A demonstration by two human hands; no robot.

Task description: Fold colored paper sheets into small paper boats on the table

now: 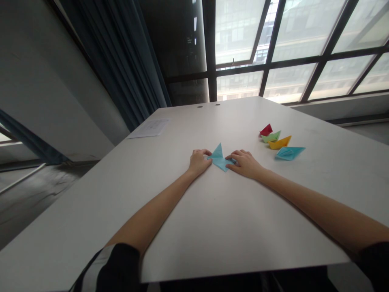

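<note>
I have the light-blue paper (219, 162) on the white table (194, 227), to the left of the yellow boat (280, 143) and a little nearer to me. My left hand (199, 161) pinches its left corner between thumb and fingers; my right hand (245, 164) is closed in the same way on its right corner, though how hard I press I cannot tell. Between them a pointed flap (217, 151) rises at the paper's far side. Just beyond the yellow boat sit the green boat (271, 137) and the red boat (266, 130); just on its near side is the blue boat (290, 153). I judge this to be a partly done folding step, with the layers being opened or shaped. The next move seems to call for an even pull at both corners, gentle enough not to tear them.
</note>
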